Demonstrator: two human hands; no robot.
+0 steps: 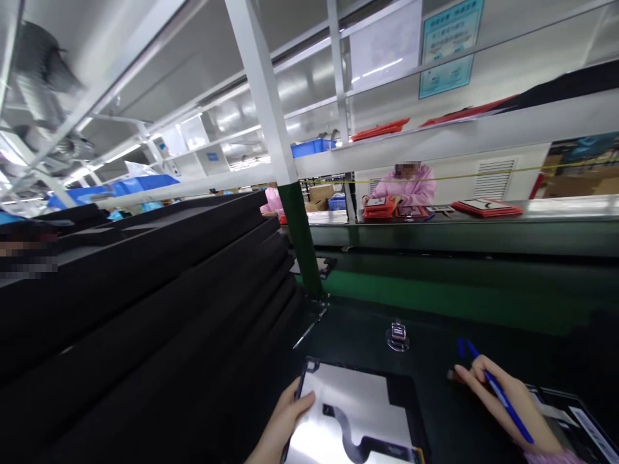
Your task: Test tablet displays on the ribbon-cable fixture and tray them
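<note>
My left hand (286,415) grips the left edge of a flat silver panel (358,399) with a black border and a dark curved ribbon on its face, thumb on top. My right hand (503,399), right of the panel, holds a blue pen-like tool (505,403) that lies across the hand. A small brownish piece (454,376) shows by its fingertips. Partly under the right wrist lies another dark panel (575,419) with white strips. A small clear round item with a clip-like top (398,336) stands on the dark green bench (358,322), beyond the silver panel.
Tall stacks of black trays (193,309) fill the left side. A thin metallic stick (309,328) lies near the green-and-white post (302,238). Across the bench, a person in pink (411,187) works beside red-wrapped stacks (380,207). A long shelf (459,138) runs overhead.
</note>
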